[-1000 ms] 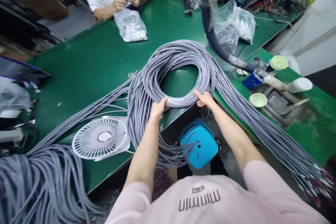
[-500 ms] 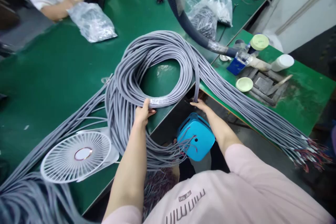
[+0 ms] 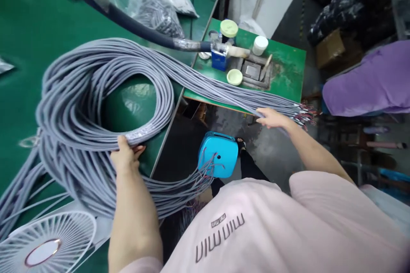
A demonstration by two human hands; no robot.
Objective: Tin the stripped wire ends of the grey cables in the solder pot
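A thick coil of grey cables (image 3: pixel 77 94) lies on the green table, partly wrapped in clear tape at its front edge. My left hand (image 3: pixel 126 153) grips that taped front edge, thumb on top and fingers beneath. From the coil a long grey cable bundle (image 3: pixel 205 83) runs right across a small green side table, ending in stripped red and dark wires. My right hand (image 3: pixel 272 118) is closed round cable at the near side of this bundle, a little short of the wire ends. Other cable ends hang over a blue stool (image 3: pixel 221 153).
A white fan (image 3: pixel 48 243) lies at the lower left. A dark hose (image 3: pixel 137 25) crosses above the coil to the side table (image 3: pixel 288 66), which holds tubs and a blue box (image 3: pixel 219 59). Plastic bags (image 3: pixel 156 13) lie behind. Purple cloth (image 3: pixel 368 79) is at right.
The view has swung right. My right hand has moved from beside the coil rightward along the bundle, near its wire ends. My left hand still holds the taped part of the coil.
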